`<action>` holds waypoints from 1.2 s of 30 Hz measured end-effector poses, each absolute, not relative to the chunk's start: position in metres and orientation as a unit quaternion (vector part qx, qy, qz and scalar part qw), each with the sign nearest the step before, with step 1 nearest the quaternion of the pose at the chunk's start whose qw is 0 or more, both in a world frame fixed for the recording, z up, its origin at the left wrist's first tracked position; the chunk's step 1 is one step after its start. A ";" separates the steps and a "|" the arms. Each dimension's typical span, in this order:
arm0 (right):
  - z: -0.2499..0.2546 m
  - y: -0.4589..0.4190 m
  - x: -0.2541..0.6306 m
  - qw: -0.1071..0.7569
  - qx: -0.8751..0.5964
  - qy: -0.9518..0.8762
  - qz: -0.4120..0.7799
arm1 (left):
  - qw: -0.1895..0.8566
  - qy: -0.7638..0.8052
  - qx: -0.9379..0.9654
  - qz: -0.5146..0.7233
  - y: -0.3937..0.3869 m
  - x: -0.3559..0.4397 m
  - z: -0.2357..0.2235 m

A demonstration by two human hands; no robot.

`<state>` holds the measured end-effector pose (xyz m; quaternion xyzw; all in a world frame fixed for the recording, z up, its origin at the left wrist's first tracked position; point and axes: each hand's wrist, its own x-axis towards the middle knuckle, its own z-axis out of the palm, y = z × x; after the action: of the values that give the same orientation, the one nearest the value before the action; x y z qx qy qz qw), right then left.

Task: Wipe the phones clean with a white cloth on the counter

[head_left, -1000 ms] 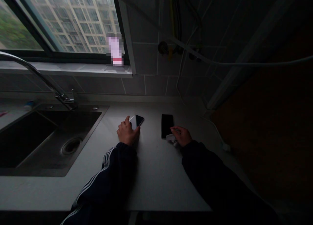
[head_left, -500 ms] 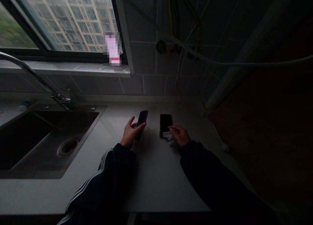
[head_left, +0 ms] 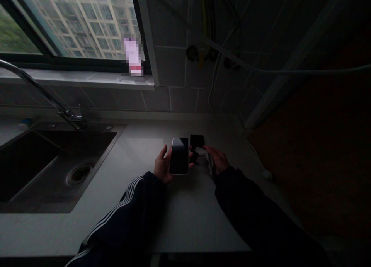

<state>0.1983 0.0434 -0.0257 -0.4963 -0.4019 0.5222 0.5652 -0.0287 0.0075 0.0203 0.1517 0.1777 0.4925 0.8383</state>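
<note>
The left hand [head_left: 162, 166] grips the phone [head_left: 179, 157] from below: the phone lies screen up in the palm, above the counter [head_left: 185, 220], with fingertips curled round its right edge and the thumb standing out to the left, apart from the frame. The right hand [head_left: 219, 160] is partly closed and pinches the cloth [head_left: 210, 162]; its lower fingers are in shadow, so their exact curl cannot be told. The other phone [head_left: 197, 139] lies on the counter behind the cloth, just beside the raised one. For a sound hold, support the phone along its full back, set the thumb against the left edge, and leave the fingertips on the rim rather than on the glass. Hold the phone level and low over the counter, so that a slip would be short; a flat, smooth body will probably slide easily on a loose palm. Gather the slack of the cloth into the right fingers so that it does not drag the other phone; whether the two touch at this moment cannot be told. Count of items: phones, two, one held and one lying; cloth, one; hands, two, each occupied; sink [head_left: 37, 205], one, at the left; tap [head_left: 69, 117], one, behind the sink.
</note>
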 end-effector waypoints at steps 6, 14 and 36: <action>-0.019 0.048 0.206 0.638 -0.475 -0.321 0.514 | 0.866 0.181 0.155 0.440 0.002 -0.015 0.009; -0.007 0.023 0.196 0.579 -0.361 -0.567 0.461 | 0.887 0.179 0.151 0.397 -0.001 -0.010 0.006; -0.003 0.015 0.185 0.248 -0.446 -0.860 0.030 | 0.888 0.198 0.155 0.385 0.000 -0.002 0.004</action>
<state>0.1846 0.0147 -0.0030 -0.4458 -0.8596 0.0302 0.2479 -0.0020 0.0001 0.0036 0.1555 0.1978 0.3848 0.8881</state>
